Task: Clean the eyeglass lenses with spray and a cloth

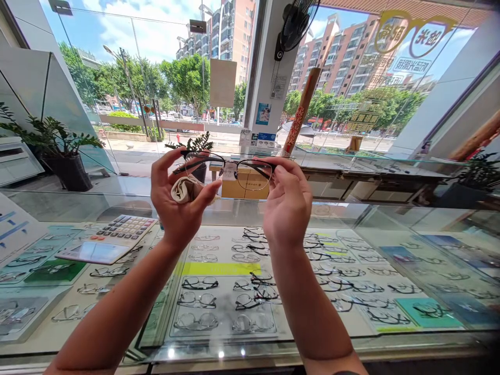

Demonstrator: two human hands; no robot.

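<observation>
A pair of dark-topped eyeglasses (230,167) is held up at the middle of the view, above the glass counter. My left hand (177,198) pinches the frame's left end between its fingers and also keeps a rolled beige cloth (183,190) against the palm. At the other end, my right hand (288,200) is closed on the right corner of the frame with thumb and fingertips. Both lenses face the window, and a small label shows near the bridge.
Below my forearms, a glass display counter (219,214) contains rows of eyeglasses. A calculator (111,237) lies on its left part. Behind the glasses stands a yellow box (244,188). Potted plants (68,169) and large windows are farther back.
</observation>
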